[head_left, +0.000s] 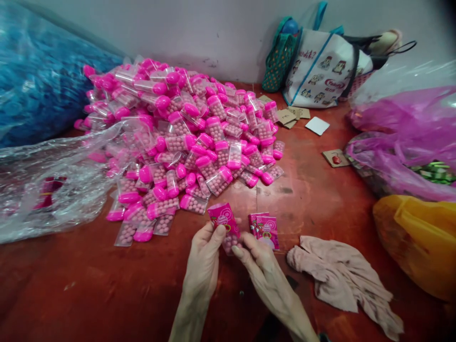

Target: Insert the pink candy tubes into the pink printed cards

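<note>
Between my two hands is a small clear candy container (231,243) filled with pink balls. A printed pink label sleeve (224,214) covers its upper part. My left hand (203,259) pinches the sleeve from the left, thumb across its front. Fingers of my right hand (265,266) are closed on the container's lower right side. Just beyond my right hand lie several flat printed pink labels (268,232), overlapping on the red floor. In front of my hands, a large heap of clear candy containers with bright pink caps (215,128) spreads toward the wall.
Clear plastic sheeting (71,190) and a big bag of blue pieces (46,80) lie at left. A beige cloth (342,270), a yellow bag (416,247) and a pink plastic bag (409,142) are at right. Cardboard pieces (288,117) and a white tote (317,71) sit farther back.
</note>
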A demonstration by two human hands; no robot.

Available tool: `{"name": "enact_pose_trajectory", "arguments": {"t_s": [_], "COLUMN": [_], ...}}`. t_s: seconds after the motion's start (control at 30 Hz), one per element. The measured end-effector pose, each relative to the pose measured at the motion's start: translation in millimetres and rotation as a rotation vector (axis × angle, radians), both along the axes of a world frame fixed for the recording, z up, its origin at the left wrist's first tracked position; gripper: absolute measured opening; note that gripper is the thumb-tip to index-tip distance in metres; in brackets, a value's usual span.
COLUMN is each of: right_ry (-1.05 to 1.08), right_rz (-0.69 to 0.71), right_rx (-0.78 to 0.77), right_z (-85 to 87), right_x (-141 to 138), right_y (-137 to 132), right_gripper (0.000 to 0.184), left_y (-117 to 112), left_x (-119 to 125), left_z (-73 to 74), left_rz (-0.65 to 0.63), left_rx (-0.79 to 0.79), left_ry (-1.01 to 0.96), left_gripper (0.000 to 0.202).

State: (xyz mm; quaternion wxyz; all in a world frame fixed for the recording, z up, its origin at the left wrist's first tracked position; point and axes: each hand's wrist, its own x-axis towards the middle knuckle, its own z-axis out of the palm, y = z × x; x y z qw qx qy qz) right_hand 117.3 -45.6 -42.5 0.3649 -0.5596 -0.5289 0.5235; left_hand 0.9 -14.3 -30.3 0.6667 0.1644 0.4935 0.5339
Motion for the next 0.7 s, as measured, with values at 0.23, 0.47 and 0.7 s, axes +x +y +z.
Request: {"name": "enact_pose_trajectory", "arguments": {"t_s": [0.23,0.47,0.7], "right_ry": [0.329,0.455,0.495], "right_rz": [-0.18,-0.287,-0.33], "right_rx": [-0.124,-0.213,-0.18], "right_z": [2.4,-1.0,1.4], "right_x": [-18,-19,-17], "right_y": [4,2,6], "right_gripper": [0.018,0.013,0.015], "left_y": [-7,-10,-10], "left_x": [15,17,20], "left_z": [-2.4,-1.3,1.5], "left_rz": [0.05,-0.008,-0.049], "left_rx": [-0.089,-0.112,-0.079], "left_ry": [-0.107,-0.145,-0.132], "left_gripper": [0.023,0.02,0.022]}}
